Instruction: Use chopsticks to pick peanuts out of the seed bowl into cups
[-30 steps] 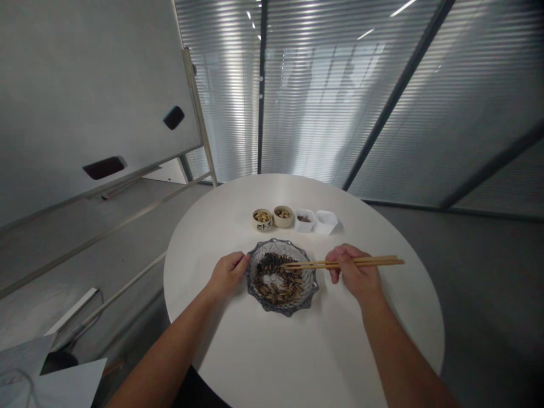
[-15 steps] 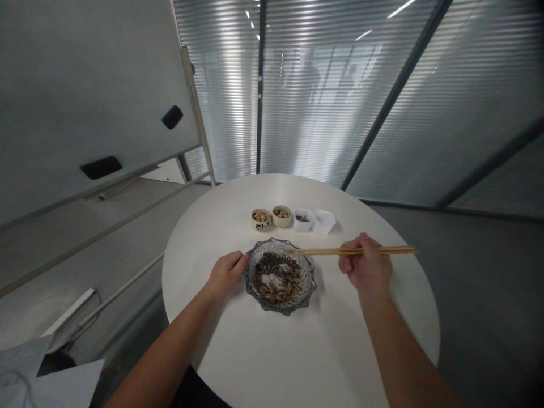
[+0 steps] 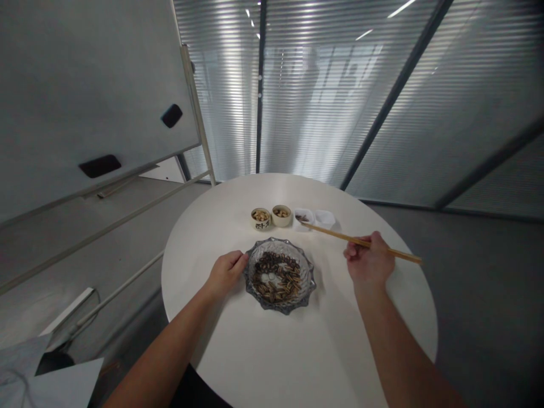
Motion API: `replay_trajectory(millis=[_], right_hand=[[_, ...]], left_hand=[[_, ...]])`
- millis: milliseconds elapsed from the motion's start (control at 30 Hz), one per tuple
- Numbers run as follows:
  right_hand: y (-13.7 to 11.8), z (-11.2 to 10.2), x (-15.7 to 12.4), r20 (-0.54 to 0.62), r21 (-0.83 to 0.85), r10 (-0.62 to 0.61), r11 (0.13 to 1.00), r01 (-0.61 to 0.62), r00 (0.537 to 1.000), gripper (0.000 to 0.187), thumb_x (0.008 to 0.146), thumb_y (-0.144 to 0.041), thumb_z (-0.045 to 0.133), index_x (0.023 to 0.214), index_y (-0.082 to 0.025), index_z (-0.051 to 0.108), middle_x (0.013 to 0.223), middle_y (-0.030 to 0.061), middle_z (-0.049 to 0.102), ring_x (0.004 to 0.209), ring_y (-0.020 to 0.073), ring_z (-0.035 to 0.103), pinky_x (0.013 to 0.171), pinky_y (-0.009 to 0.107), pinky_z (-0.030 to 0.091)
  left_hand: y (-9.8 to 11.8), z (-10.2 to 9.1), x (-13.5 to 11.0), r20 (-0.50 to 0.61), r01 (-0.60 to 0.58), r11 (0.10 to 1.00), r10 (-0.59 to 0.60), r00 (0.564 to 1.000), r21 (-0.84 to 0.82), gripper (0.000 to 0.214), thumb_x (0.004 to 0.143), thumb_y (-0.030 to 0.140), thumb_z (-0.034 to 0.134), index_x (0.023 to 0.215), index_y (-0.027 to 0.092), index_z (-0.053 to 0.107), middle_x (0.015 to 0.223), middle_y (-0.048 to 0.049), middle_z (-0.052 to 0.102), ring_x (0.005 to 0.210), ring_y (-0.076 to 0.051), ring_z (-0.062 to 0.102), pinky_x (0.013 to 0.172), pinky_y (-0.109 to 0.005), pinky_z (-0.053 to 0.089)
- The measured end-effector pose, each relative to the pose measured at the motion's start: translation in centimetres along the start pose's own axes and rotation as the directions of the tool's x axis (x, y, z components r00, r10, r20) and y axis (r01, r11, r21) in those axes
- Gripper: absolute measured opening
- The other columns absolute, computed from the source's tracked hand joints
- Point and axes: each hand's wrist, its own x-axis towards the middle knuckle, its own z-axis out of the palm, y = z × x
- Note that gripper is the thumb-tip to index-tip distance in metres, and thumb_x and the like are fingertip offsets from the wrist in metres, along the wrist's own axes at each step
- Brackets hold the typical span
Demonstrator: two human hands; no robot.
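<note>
A scalloped glass dish full of striped seeds sits in the middle of the round white table. My left hand is curled against the dish's left rim. My right hand grips a pair of wooden chopsticks. Their tips reach up-left to a small white square dish that holds a few dark seeds. Whether a seed sits between the tips is too small to tell.
Behind the glass dish stand two round cups with pale nuts, and a second white square dish. A whiteboard on a stand is at the left. Striped glass walls rise behind the table.
My right hand has lifted the chopsticks out of the glass dish and swung their tips up to the small white square dish. My left hand has stayed on the dish's rim.
</note>
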Motion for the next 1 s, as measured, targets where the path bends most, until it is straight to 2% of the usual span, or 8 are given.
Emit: replay_trajectory(millis=[100,167,367,567,700,800,900,1000], right_hand=[[0.4,0.6,0.3,-0.029,-0.071,-0.184,0.981,0.182,0.982,0.04,0.089,-0.053,0.062,0.065,-0.022,0.053,0.046,-0.0046,0.054,0.034,0.0122,0.053,0.032,0.023,0.047],[0.8,1.0,0.4,-0.039,-0.112,-0.254,0.962,0.248,0.966,0.041,0.091,-0.053,0.061,0.067,-0.021,0.054,0.046,-0.0048,0.054,0.034,0.0123,0.053,0.034,0.025,0.051],[1.6,1.3,0.3,0.008,-0.19,-0.226,0.956,0.224,0.974,0.037,0.088,-0.053,0.067,0.077,-0.019,0.058,0.053,-0.005,0.06,0.037,0.0124,0.058,0.037,0.024,0.054],[1.4,1.4,0.0,0.027,-0.16,-0.249,0.955,0.251,0.968,0.035,0.087,-0.051,0.069,0.077,-0.019,0.058,0.057,-0.0054,0.061,0.039,0.0116,0.058,0.04,0.026,0.056],[1.2,1.6,-0.2,0.096,-0.101,-0.215,0.969,0.224,0.972,0.033,0.08,-0.047,0.076,0.076,-0.02,0.058,0.057,-0.0058,0.062,0.04,0.0118,0.059,0.041,0.027,0.056],[0.8,1.8,-0.8,0.22,-0.026,-0.146,0.988,0.155,0.965,0.03,0.074,-0.04,0.081,0.074,-0.02,0.059,0.06,-0.0053,0.064,0.042,0.0126,0.061,0.042,0.028,0.056],[0.1,1.8,-1.9,0.354,-0.016,-0.054,0.998,0.064,0.934,0.028,0.075,-0.041,0.081,0.074,-0.02,0.062,0.064,-0.0024,0.069,0.041,0.013,0.061,0.037,0.026,0.053],[-0.6,1.8,-3.2,0.487,-0.074,0.063,0.997,-0.031,0.871,0.033,0.076,-0.049,0.081,0.072,-0.019,0.065,0.06,0.0,0.068,0.035,0.0136,0.057,0.031,0.025,0.046]], left_hand=[[-0.1,0.0,0.1,0.005,0.004,1.0,-0.004,1.0,0.0,0.047,0.096,0.054,0.045,0.064,0.02,0.046,0.063,0.0022,0.044,0.064,-0.014,0.042,0.058,-0.026,0.031],[-0.1,0.0,0.1,0.012,0.0,1.0,0.0,1.0,0.008,0.047,0.096,0.054,0.045,0.064,0.02,0.045,0.063,0.0022,0.044,0.064,-0.014,0.042,0.059,-0.026,0.031],[0.0,-0.1,0.0,0.014,0.006,1.0,-0.006,1.0,0.011,0.048,0.096,0.056,0.044,0.065,0.02,0.046,0.064,0.0021,0.044,0.065,-0.014,0.042,0.059,-0.026,0.031],[0.1,0.0,-0.1,-0.006,-0.006,1.0,0.006,1.0,0.011,0.047,0.096,0.054,0.045,0.063,0.02,0.046,0.063,0.002,0.044,0.064,-0.014,0.042,0.058,-0.026,0.03],[0.1,0.0,-0.1,-0.01,-0.001,1.0,0.001,1.0,-0.005,0.047,0.095,0.054,0.046,0.063,0.02,0.047,0.063,0.0019,0.045,0.063,-0.014,0.042,0.058,-0.026,0.031],[0.1,-0.1,0.0,0.0,-0.002,1.0,0.002,1.0,-0.011,0.047,0.095,0.055,0.046,0.063,0.02,0.048,0.063,0.0022,0.045,0.063,-0.014,0.042,0.058,-0.026,0.032],[0.0,-0.1,0.0,0.005,-0.002,1.0,0.002,1.0,-0.007,0.047,0.095,0.055,0.046,0.064,0.02,0.048,0.063,0.0022,0.045,0.064,-0.014,0.042,0.058,-0.026,0.033],[-0.1,-0.1,0.0,-0.007,-0.003,1.0,0.003,1.0,0.001,0.047,0.096,0.055,0.045,0.064,0.02,0.049,0.063,0.002,0.046,0.065,-0.014,0.043,0.059,-0.026,0.033]])
